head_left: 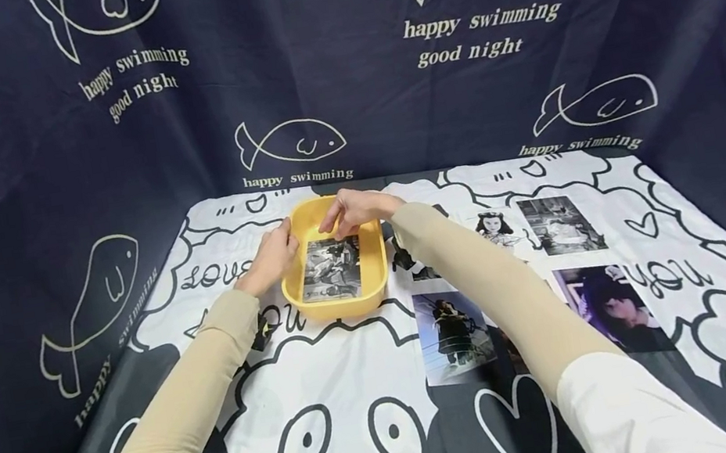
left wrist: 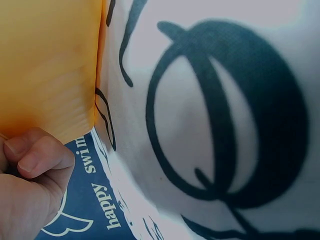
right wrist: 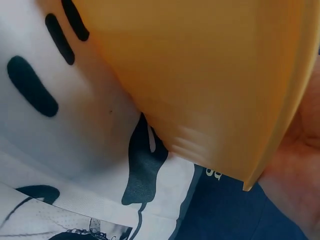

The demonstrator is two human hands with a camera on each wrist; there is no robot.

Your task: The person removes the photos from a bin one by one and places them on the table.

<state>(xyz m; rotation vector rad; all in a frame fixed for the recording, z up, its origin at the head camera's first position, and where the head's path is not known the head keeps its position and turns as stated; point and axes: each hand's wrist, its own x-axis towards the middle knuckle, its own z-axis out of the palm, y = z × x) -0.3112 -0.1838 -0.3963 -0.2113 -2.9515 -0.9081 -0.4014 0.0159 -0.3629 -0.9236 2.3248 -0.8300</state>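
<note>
A yellow plastic tub (head_left: 340,308) with rounded corners stands on the patterned cloth, a black-and-white photo (head_left: 330,271) lying inside it. My left hand (head_left: 274,258) grips the tub's left rim; in the left wrist view its curled fingers (left wrist: 47,155) are at the tub's corner. Over the far rim reaches my right hand (head_left: 356,210), its fingers pointing down into the tub at the photo's far edge. From the right wrist, the tub's outer wall (right wrist: 200,85) fills much of the view, and part of the palm (right wrist: 295,175) shows past the rim.
Right of the tub lie several photos on the cloth: a blue-sky print (head_left: 453,335), a purple-toned portrait (head_left: 611,306), a grey print (head_left: 561,225) and a drawn-looking figure (head_left: 494,225). My right forearm covers some. A navy fish-print curtain (head_left: 378,97) hangs behind.
</note>
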